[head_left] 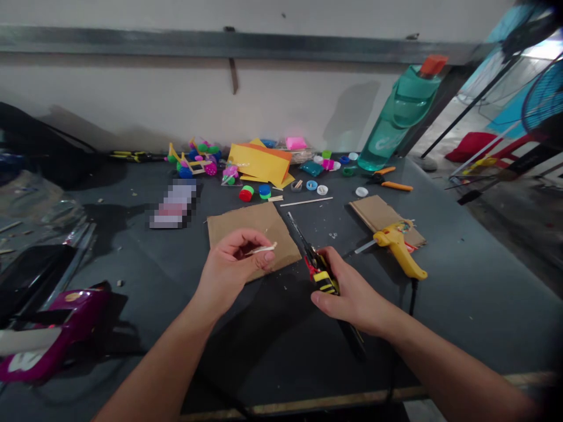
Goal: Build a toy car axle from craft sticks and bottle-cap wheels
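My left hand (240, 258) pinches a small pale piece of wooden stick (264, 249) between thumb and fingers. It hovers over a square of brown cardboard (281, 234) lying on the dark table. To the right of that square, my right hand (345, 287) is closed around long-nose pliers (323, 281) with black, yellow and red handles. The slim metal nose points away from me, and the palm partly hides the grips. Right of this hand, a yellow hot glue gun (398, 249) rests on a second cardboard piece (373, 212). A thin stick (307, 201) lies behind the first cardboard square.
Small colourful models (193, 158), yellow paper (259, 163) and small paint or clay pots (264, 191) line the back. A green bottle (398, 117) stands at back right beside orange-handled cutters (396, 186). A blurred-out flat object (175, 204) and a purple tool (74, 316) lie left.
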Available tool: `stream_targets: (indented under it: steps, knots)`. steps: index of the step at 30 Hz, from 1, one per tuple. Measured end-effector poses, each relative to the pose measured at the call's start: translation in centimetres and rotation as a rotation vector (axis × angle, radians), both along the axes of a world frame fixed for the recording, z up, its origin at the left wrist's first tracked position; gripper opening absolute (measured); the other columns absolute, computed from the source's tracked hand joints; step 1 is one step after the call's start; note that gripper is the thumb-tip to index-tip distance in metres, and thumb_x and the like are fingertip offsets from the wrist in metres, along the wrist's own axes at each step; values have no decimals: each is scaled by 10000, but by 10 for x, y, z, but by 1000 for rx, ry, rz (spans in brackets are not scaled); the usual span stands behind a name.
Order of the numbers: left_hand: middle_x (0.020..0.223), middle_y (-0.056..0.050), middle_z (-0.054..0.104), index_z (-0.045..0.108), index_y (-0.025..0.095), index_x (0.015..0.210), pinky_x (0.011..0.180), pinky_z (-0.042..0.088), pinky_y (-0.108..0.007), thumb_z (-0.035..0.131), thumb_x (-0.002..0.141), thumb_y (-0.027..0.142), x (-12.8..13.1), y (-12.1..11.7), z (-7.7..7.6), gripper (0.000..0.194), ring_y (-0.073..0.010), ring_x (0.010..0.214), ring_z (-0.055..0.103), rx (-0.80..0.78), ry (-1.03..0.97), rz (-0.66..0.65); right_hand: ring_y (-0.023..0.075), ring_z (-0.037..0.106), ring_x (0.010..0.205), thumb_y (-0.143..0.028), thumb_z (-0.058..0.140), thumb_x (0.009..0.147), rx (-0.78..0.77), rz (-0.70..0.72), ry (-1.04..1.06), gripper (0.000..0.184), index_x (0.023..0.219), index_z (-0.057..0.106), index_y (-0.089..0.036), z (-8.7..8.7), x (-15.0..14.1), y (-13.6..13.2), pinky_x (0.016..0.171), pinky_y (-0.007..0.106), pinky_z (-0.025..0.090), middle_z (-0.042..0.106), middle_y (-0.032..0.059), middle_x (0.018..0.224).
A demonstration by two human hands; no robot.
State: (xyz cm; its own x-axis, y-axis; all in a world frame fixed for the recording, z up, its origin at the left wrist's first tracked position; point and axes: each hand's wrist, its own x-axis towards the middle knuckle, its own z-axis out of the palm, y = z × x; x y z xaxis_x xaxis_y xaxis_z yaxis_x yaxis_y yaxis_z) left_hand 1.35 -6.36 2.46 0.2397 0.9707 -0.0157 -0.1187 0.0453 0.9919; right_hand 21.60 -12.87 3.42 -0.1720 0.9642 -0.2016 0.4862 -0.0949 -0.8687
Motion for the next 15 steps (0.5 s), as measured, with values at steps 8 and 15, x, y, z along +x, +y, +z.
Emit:
stream_targets:
  steps: [8,15]
  knots:
    - [766,7,648,661,165,768,646,504,-184,746,684,161,1,0,4,119,-78,653,589,-147,-161,-37,205,576,840,-244,574,692,-20,31,-12,370,1007,388,-191,1,-2,-2,681,310,447,615,67,945]
    - [760,2,678,671,181,873,696,551,-224,743,693,162,6,-4,7,195,-96,671,635,-255,-250,-46,186,570,660,-274,564,675,82,29,-264,451,1061,351,-180,-1,-7,-5,583,301,397,596,39,781]
